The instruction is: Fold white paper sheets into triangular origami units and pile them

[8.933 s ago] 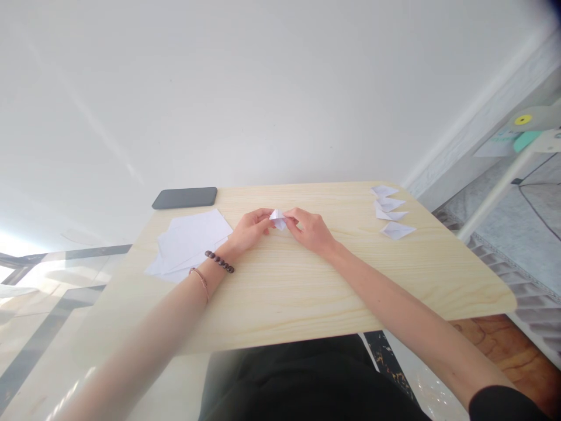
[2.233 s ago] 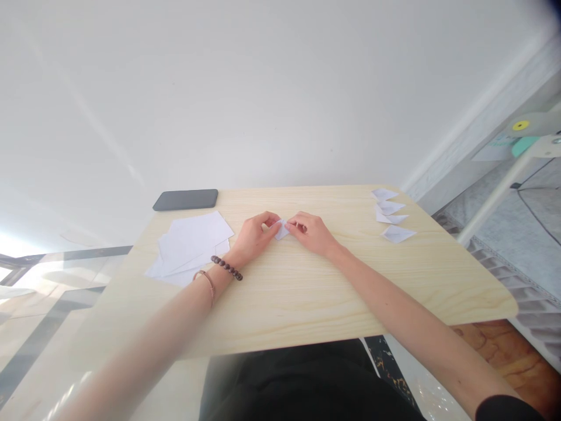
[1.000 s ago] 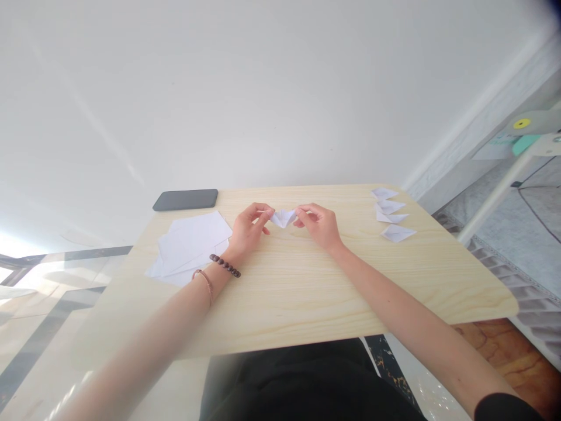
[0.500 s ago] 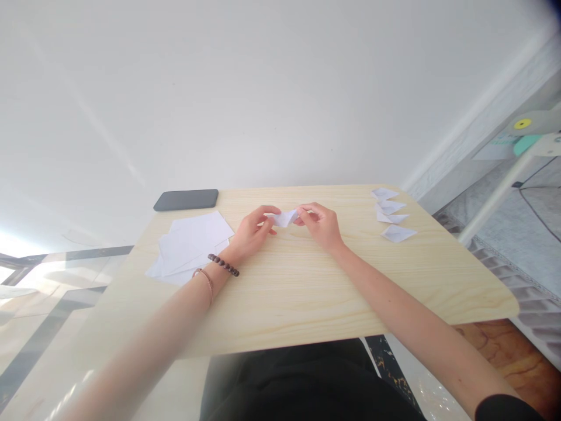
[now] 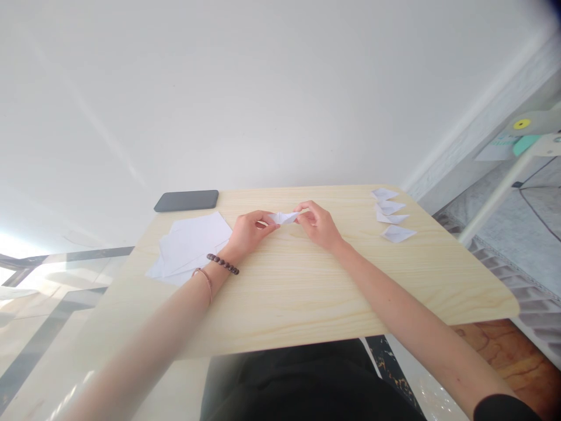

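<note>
A small folded white paper boat [image 5: 284, 218] is held between both hands above the wooden table [image 5: 302, 292]. My left hand [image 5: 251, 232] pinches its left end, thumb below and fingers behind. On the other side, my right hand [image 5: 319, 225] grips the right end between thumb and fingertips. The fingertips partly cover both ends of the paper. Dark beads and a thin bracelet circle my left wrist. Several similar folded paper boats [image 5: 398, 234] lie in a column at the table's right side.
Loose white paper sheets [image 5: 193, 242] overlap at the left of the table, beside my left forearm. A dark phone [image 5: 186, 200] lies at the back left corner. Behind the table rises a white wall [image 5: 272, 93]. A white metal frame [image 5: 499, 190] stands off to the right.
My left fingers have closed on the paper's left end, the thumb moving lower. The paper boat sits a little flatter and wider between the hands. The other papers have not moved.
</note>
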`<state>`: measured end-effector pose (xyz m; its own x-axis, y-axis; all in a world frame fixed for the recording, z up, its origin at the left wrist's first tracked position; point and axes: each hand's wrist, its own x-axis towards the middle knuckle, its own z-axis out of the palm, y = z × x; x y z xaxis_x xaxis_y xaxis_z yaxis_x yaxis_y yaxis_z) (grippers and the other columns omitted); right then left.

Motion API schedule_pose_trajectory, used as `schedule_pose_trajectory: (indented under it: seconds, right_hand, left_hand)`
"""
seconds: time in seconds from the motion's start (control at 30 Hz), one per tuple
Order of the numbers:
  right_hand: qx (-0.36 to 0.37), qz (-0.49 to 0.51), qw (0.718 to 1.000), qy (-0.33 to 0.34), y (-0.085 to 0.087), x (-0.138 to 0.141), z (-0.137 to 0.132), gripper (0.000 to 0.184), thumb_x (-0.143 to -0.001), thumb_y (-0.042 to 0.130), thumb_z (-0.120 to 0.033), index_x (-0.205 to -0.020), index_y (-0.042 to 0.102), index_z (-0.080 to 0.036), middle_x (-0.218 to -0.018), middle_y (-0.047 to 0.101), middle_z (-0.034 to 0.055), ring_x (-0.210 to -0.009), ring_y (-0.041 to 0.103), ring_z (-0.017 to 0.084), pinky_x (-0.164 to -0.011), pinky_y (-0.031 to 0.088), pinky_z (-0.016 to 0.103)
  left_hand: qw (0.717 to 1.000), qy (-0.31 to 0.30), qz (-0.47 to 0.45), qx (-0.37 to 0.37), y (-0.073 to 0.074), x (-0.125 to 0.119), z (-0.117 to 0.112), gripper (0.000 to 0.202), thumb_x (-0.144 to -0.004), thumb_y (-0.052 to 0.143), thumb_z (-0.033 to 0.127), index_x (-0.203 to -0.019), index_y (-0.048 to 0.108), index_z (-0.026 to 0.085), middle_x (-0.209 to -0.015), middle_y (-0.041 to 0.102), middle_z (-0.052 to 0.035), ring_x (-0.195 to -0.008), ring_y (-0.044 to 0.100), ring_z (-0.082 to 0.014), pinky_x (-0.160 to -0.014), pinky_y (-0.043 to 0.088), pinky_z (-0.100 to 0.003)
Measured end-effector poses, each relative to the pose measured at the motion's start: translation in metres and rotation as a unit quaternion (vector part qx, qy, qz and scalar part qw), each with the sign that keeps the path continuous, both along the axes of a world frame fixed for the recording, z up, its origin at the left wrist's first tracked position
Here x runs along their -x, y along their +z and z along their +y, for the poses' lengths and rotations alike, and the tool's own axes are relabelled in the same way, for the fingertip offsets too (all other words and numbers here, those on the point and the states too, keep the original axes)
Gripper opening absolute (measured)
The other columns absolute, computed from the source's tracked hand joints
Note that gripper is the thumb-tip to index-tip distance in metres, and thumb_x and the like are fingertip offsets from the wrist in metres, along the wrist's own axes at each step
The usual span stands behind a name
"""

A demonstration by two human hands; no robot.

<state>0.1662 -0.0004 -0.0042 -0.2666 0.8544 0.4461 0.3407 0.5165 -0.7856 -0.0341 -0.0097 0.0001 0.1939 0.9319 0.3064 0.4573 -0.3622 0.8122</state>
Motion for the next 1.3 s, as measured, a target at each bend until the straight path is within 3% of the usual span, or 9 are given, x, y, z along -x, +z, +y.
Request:
schedule_pose_trajectory:
  seconds: [0.13,0.27,0.43,0.6,0.73,1.0,1.3]
  right_hand:
    - [-0.056,-0.053,0.996,0.044,0.0019,-0.0031,0.0002,0.026,-0.075,0.050,-0.021,-0.101,0.048,-0.021,-0.103,0.055,0.0042,-0.078,0.061,0.012,-0.076,0.049,0.030]
    - [-0.078,-0.096,0.990,0.065,0.0009,-0.0025,0.0001,0.034,-0.071,0.059,-0.027,-0.103,0.050,-0.022,-0.101,0.056,0.0038,-0.076,0.059,0.013,-0.074,0.050,0.031]
    - [-0.097,-0.113,0.984,0.098,-0.0021,-0.0005,0.0012,0.017,-0.076,0.054,-0.027,-0.092,0.058,-0.022,-0.101,0.058,0.0052,-0.080,0.059,0.014,-0.073,0.050,0.030]
    - [-0.128,-0.137,0.979,0.074,-0.0037,-0.0023,0.0031,0.013,-0.076,0.055,-0.030,-0.082,0.063,-0.022,-0.097,0.062,0.0040,-0.083,0.059,0.015,-0.077,0.047,0.030]
    - [-0.102,-0.127,0.985,0.050,-0.0019,-0.0018,0.0031,0.016,-0.076,0.055,-0.034,-0.076,0.065,-0.021,-0.090,0.065,0.0033,-0.078,0.060,0.015,-0.069,0.047,0.027]
    - [0.001,-0.061,0.998,0.008,0.0009,-0.0006,0.0047,0.023,-0.068,0.061,-0.041,-0.072,0.067,-0.020,-0.070,0.067,0.0000,-0.063,0.062,0.015,-0.060,0.047,0.025]
    - [0.111,0.028,0.993,0.036,0.0039,0.0008,0.0037,0.029,-0.070,0.058,-0.042,-0.085,0.064,-0.018,-0.069,0.067,0.0024,-0.067,0.064,0.017,-0.066,0.050,0.029]
  left_hand:
    - [0.997,-0.022,0.052,-0.049,0.0002,-0.0003,-0.0012,0.023,-0.071,0.057,0.038,-0.068,0.060,0.016,-0.105,0.061,-0.0059,-0.067,0.056,-0.0115,-0.065,0.047,-0.027]
    - [0.990,-0.029,0.110,-0.089,0.0007,-0.0017,-0.0032,0.021,-0.074,0.053,0.038,-0.073,0.061,0.018,-0.102,0.063,-0.0042,-0.060,0.050,-0.0094,-0.063,0.045,-0.026]
    - [0.981,-0.048,0.140,-0.129,0.0002,-0.0022,-0.0039,0.018,-0.077,0.052,0.033,-0.081,0.061,0.019,-0.105,0.061,-0.0040,-0.061,0.050,-0.0100,-0.065,0.045,-0.026]
    - [0.979,-0.068,0.122,-0.146,-0.0011,-0.0012,-0.0026,0.017,-0.078,0.052,0.030,-0.086,0.064,0.021,-0.101,0.062,-0.0042,-0.068,0.054,-0.0109,-0.067,0.045,-0.024]
    - [0.990,-0.044,0.091,-0.102,-0.0004,-0.0006,-0.0009,0.017,-0.074,0.057,0.035,-0.074,0.065,0.020,-0.090,0.065,-0.0033,-0.067,0.056,-0.0119,-0.066,0.044,-0.025]
    - [0.999,0.032,0.018,0.029,0.0022,-0.0021,-0.0005,0.032,-0.063,0.064,0.047,-0.073,0.066,0.017,-0.067,0.066,-0.0026,-0.063,0.058,-0.0153,-0.058,0.041,-0.025]
    - [0.989,0.007,-0.106,0.101,0.0004,-0.0038,0.0020,0.038,-0.065,0.063,0.046,-0.087,0.064,0.014,-0.066,0.065,-0.0049,-0.061,0.059,-0.0140,-0.059,0.043,-0.024]
